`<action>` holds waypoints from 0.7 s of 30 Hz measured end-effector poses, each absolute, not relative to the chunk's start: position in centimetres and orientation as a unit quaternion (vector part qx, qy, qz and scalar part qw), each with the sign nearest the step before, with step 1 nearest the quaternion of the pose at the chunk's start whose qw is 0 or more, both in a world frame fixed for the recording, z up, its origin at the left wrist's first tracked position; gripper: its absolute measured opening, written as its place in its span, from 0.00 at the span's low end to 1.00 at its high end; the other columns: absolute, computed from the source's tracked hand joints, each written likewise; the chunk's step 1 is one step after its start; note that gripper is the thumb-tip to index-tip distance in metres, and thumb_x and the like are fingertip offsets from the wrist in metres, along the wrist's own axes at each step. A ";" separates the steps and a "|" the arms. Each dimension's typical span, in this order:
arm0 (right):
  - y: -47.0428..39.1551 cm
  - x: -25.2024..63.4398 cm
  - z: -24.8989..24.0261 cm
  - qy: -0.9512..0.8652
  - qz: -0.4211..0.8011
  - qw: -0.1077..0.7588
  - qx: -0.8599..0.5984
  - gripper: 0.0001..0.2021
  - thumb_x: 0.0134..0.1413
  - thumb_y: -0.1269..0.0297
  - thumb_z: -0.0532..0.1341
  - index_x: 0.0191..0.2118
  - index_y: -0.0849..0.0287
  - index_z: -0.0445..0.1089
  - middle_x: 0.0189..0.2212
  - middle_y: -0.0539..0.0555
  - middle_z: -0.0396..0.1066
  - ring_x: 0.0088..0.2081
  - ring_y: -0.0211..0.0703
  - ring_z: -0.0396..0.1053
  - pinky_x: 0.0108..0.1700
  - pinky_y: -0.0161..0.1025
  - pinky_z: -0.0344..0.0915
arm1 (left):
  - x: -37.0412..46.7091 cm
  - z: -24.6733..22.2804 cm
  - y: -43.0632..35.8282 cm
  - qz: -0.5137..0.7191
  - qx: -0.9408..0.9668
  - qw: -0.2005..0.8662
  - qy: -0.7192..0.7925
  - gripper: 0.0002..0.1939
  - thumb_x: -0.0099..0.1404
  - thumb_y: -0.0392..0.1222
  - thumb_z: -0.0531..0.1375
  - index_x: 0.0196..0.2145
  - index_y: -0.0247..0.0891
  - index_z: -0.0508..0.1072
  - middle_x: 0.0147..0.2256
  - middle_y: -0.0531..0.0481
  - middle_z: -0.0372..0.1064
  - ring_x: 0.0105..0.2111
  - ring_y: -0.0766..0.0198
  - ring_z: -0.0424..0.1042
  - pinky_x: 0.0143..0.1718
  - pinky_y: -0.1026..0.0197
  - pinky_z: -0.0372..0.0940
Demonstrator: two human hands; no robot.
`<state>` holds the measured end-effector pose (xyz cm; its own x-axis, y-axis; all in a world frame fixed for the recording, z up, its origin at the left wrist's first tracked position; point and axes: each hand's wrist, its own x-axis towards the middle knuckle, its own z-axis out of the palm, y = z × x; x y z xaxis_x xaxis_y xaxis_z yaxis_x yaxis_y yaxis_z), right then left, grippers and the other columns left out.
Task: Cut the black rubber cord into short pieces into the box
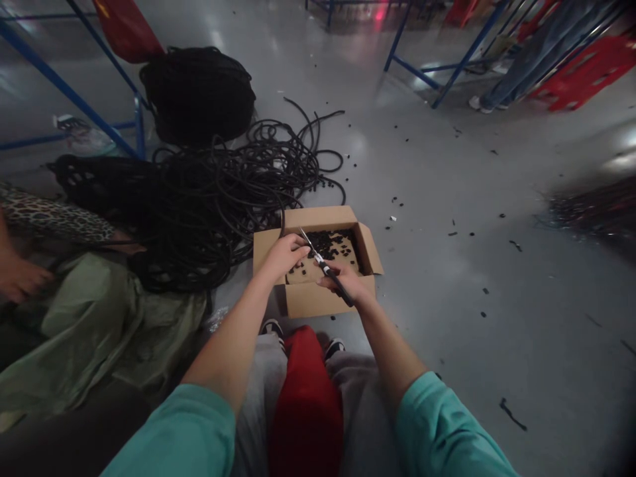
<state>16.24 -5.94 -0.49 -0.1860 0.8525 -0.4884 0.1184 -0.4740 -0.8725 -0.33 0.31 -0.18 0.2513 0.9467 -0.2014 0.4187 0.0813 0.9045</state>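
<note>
Over an open cardboard box, my right hand is closed around black-handled shears, whose thin metal blades point up and left. My left hand pinches a black rubber tube at the box's left side, its fingertips close to the blades. The tube's end between the fingers is mostly hidden. Inside the box lie many small black cut pieces on a brown cardboard bottom.
A large tangle of black tubing covers the floor at left, with a coiled bundle behind. Another person's hand and green sheeting are at far left. Blue metal frames stand farther back. Black scraps dot the grey floor.
</note>
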 end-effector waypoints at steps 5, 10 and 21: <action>-6.0 16.1 -0.7 -0.410 0.649 0.309 -0.561 0.31 0.27 0.60 0.66 0.45 0.65 0.68 0.12 0.40 0.53 0.14 0.29 0.51 0.17 0.31 0.48 | -0.4 -0.3 0.4 0.270 0.683 0.385 0.559 0.08 0.49 0.39 0.60 0.29 0.35 0.69 0.31 0.49 0.70 0.32 0.63 0.68 0.37 0.60 0.62; -6.0 16.1 -1.0 -0.407 0.647 0.318 -0.561 0.28 0.27 0.61 0.66 0.42 0.65 0.69 0.11 0.41 0.54 0.12 0.30 0.52 0.15 0.30 0.48 | -0.5 0.3 0.4 0.254 0.695 0.367 0.564 0.07 0.51 0.38 0.58 0.30 0.36 0.72 0.32 0.49 0.72 0.34 0.61 0.69 0.39 0.59 0.61; -6.0 16.4 -1.4 -0.351 0.642 0.389 -0.559 0.23 0.29 0.61 0.66 0.38 0.63 0.66 0.12 0.42 0.57 0.13 0.30 0.54 0.15 0.30 0.50 | -0.2 -0.1 0.4 0.288 0.646 0.404 0.580 0.09 0.50 0.37 0.60 0.32 0.37 0.75 0.30 0.49 0.73 0.32 0.62 0.70 0.38 0.61 0.63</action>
